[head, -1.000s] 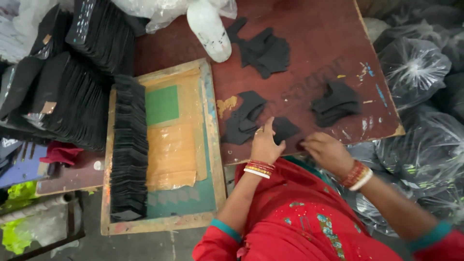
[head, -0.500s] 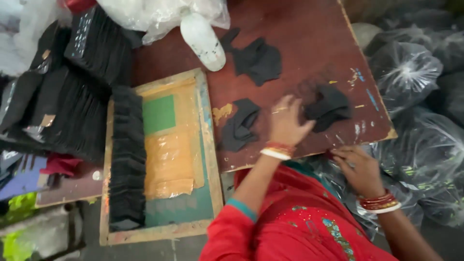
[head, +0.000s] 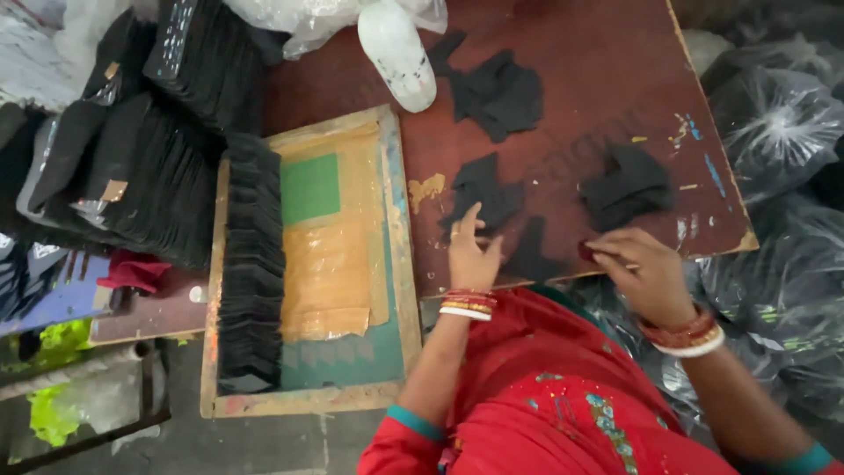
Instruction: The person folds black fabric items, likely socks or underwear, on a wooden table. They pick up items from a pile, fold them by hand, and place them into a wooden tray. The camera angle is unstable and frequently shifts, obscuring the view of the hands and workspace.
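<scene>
My left hand (head: 473, 255) lies on the reddish-brown table (head: 580, 105), fingers spread, touching the near edge of a small pile of black fabric cut pieces (head: 482, 195). Between my hands a single black piece (head: 531, 255) lies flat at the table's front edge. My right hand (head: 640, 268) has its fingers pinched together just right of that piece; whether it grips the piece is unclear. A second pile of black pieces (head: 626, 185) sits beyond my right hand, a third pile (head: 498, 92) farther back.
A wooden screen-printing frame (head: 396, 229) with green and orange mesh lies left of the table, a row of stacked black pieces (head: 253, 264) on it. More black stacks (head: 132, 167) fill the left. A white bottle (head: 397, 53) lies at the back. Plastic bags (head: 774, 123) crowd the right.
My left hand pulled back from the right-hand pile to the near pile. My right hand rose from below the table edge onto the front edge beside the single piece.
</scene>
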